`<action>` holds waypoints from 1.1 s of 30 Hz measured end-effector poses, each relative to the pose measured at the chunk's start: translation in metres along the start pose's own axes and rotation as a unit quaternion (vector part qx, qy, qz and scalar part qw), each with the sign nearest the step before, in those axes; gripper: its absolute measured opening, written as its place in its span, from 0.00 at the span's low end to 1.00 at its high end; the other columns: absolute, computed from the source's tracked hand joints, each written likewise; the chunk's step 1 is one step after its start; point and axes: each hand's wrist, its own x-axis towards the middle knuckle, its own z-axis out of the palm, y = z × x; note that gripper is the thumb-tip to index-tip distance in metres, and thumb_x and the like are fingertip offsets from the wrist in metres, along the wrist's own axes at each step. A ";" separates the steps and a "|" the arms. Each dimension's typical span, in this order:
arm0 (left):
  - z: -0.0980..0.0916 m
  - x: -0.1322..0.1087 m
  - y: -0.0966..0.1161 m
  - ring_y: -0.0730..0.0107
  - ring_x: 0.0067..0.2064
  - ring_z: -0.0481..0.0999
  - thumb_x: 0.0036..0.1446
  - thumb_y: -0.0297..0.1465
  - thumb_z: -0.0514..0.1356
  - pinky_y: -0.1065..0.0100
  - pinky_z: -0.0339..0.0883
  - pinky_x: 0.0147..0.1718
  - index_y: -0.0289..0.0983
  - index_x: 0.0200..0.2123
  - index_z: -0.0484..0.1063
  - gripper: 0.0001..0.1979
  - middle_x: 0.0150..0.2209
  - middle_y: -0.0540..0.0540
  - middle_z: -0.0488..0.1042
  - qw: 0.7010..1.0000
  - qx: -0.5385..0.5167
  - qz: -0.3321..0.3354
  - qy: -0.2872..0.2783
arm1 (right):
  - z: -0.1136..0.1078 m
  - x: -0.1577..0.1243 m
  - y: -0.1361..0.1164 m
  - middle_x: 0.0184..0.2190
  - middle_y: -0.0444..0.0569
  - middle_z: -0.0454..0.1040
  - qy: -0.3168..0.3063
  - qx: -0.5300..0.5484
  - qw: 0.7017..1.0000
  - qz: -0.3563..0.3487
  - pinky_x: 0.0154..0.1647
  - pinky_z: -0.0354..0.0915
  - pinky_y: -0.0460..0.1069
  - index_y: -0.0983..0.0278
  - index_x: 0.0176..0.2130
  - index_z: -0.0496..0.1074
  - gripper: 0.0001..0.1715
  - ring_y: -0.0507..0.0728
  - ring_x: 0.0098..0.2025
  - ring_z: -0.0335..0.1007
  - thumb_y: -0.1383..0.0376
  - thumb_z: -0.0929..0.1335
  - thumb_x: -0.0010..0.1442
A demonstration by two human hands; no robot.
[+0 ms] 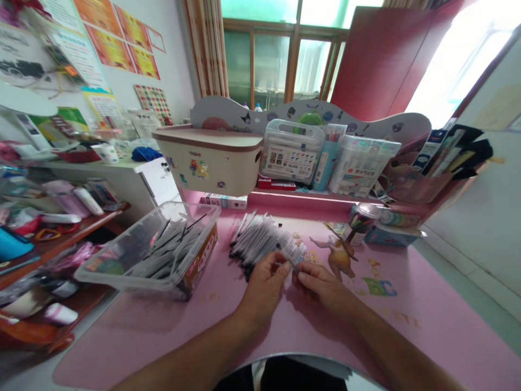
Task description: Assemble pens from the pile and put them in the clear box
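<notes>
My left hand point(266, 277) and my right hand point(317, 281) meet over the pink desk, the fingers of both pinched round a slim pale pen point(288, 256) with a dark tip at its upper left end. Fingers cover its lower part. Just beyond them lies a heap of similar white pens point(260, 236), many with black ends pointing toward me. To the left of the heap stands a clear plastic box point(109, 279), partly filled with thin grey sticks point(166, 252), perhaps pens or refills; their exact kind is unclear.
A cream lidded bin point(220, 160), a clear marker case point(291, 155) and a second pen case point(358, 165) stand on the raised shelf. At the right are a pen holder point(423, 182) and a jar point(363, 217). A cluttered rack point(69, 231) stands left of the desk point(345, 347).
</notes>
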 end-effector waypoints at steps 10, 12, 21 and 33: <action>-0.001 0.008 0.003 0.76 0.22 0.67 0.56 0.39 0.61 0.74 0.61 0.25 0.36 0.34 0.70 0.12 0.21 0.52 0.69 0.999 -0.005 0.024 -0.037 | 0.008 -0.003 -0.005 0.19 0.37 0.56 -0.074 0.102 0.991 0.042 0.17 0.41 0.43 0.65 0.34 0.67 0.18 0.45 0.18 0.44 0.52 0.68 0.62; 0.000 0.010 0.001 0.75 0.24 0.69 0.56 0.39 0.61 0.73 0.63 0.27 0.36 0.34 0.70 0.12 0.21 0.52 0.70 0.999 -0.013 0.027 -0.035 | 0.009 -0.004 -0.010 0.18 0.34 0.50 -0.078 0.124 0.988 0.056 0.16 0.37 0.43 0.64 0.33 0.65 0.19 0.45 0.18 0.38 0.51 0.69 0.61; -0.001 0.009 -0.001 0.76 0.24 0.67 0.56 0.40 0.62 0.75 0.61 0.26 0.36 0.32 0.70 0.13 0.21 0.53 0.69 0.999 -0.025 0.017 -0.028 | 0.012 -0.004 -0.011 0.15 0.31 0.49 -0.056 0.144 0.986 0.060 0.12 0.36 0.42 0.63 0.35 0.65 0.18 0.45 0.14 0.35 0.51 0.68 0.61; 0.002 0.004 0.007 0.75 0.22 0.68 0.54 0.41 0.63 0.75 0.63 0.24 0.36 0.31 0.70 0.13 0.20 0.53 0.69 1.000 -0.010 0.019 -0.015 | 0.013 -0.004 -0.012 0.17 0.34 0.54 -0.056 0.112 0.990 0.066 0.15 0.41 0.42 0.62 0.34 0.63 0.20 0.45 0.16 0.42 0.49 0.68 0.60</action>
